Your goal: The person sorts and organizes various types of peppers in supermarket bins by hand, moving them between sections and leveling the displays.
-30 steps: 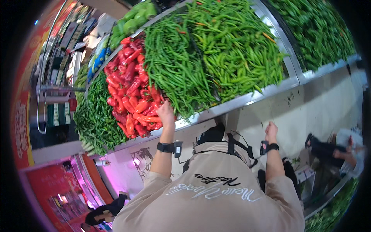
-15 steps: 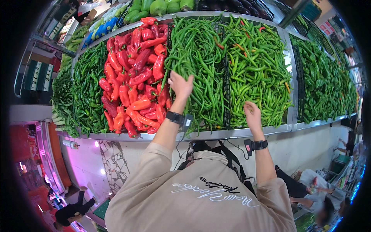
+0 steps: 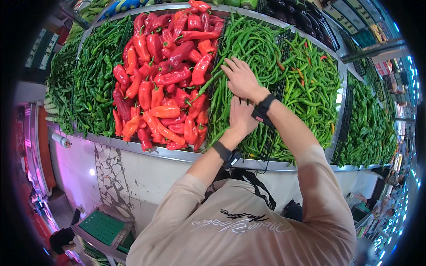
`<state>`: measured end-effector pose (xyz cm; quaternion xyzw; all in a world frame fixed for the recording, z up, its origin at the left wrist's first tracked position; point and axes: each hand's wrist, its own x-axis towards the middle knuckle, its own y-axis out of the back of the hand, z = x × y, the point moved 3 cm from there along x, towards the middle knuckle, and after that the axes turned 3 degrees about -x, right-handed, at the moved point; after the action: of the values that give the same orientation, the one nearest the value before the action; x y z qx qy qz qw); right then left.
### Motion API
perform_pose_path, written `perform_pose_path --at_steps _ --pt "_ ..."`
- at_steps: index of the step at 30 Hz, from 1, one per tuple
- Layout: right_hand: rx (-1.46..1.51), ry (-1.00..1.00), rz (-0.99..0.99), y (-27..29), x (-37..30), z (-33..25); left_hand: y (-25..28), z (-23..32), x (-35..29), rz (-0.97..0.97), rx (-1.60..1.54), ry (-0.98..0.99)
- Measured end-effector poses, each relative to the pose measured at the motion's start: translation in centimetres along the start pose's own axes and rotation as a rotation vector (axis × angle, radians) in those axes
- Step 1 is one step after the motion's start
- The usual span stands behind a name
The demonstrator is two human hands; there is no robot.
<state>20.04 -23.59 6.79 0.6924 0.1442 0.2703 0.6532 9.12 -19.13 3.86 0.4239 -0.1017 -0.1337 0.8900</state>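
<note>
Green chili peppers point(image 3: 248, 57): long, thin, glossy pods heaped in the middle bin of a sloped produce display, stems and tips pointing many ways. Both hands are laid on this heap, near its left edge by the black divider point(image 3: 216, 75) that separates it from the red peppers point(image 3: 164, 80).

Right hand point(image 3: 242, 80): placed palm down higher on the pile, fingers point(image 3: 228, 66) loosely spread and slightly curled over the pods, tips turned toward the divider. Contact with the top layer is seen; whether a pod is pinched underneath cannot be told. A black wrist device point(image 3: 263, 111) is worn on this wrist.

Left hand point(image 3: 242, 117): set just below the right hand, nearly touching it, back of the hand up. Its fingers are tucked under the right hand and into the peppers, so their spread cannot be told. A black band point(image 3: 224, 153) is strapped on this wrist.

Red peppers are piled broad and shiny in the bin just left of the hands. A darker green pepper heap point(image 3: 93, 84) is seen further left, and a mixed green heap point(image 3: 310, 84) with a few reddish pods to the right. The bins are edged by a metal rim point(image 3: 146, 150) at the front.
</note>
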Motion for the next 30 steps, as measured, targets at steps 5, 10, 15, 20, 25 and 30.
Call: perform_pose_path --at_steps 5,10,15,20,25,30 --pt "-0.18 -0.021 -0.248 -1.9 2.8 0.2 2.4 -3.1 -4.0 0.14 -0.193 -0.07" --pt "-0.207 -0.101 -0.299 -0.7 1.6 2.3 2.1 -5.2 -6.2 0.273 -0.293 0.064" --pt "-0.12 -0.115 -0.198 0.1 -4.3 7.7 1.1 -4.2 -5.6 0.209 -0.25 0.124" --pt "-0.163 -0.119 -0.205 1.3 -8.3 10.1 -0.5 -2.5 -4.8 0.104 -0.161 0.15" --pt "-0.198 -0.02 -0.077 3.6 -6.2 7.5 -2.5 -0.6 -5.3 0.092 -0.061 0.079" --pt "0.017 0.203 -0.179 0.7 1.1 2.8 -3.8 0.6 -5.4 -0.006 0.033 0.1"
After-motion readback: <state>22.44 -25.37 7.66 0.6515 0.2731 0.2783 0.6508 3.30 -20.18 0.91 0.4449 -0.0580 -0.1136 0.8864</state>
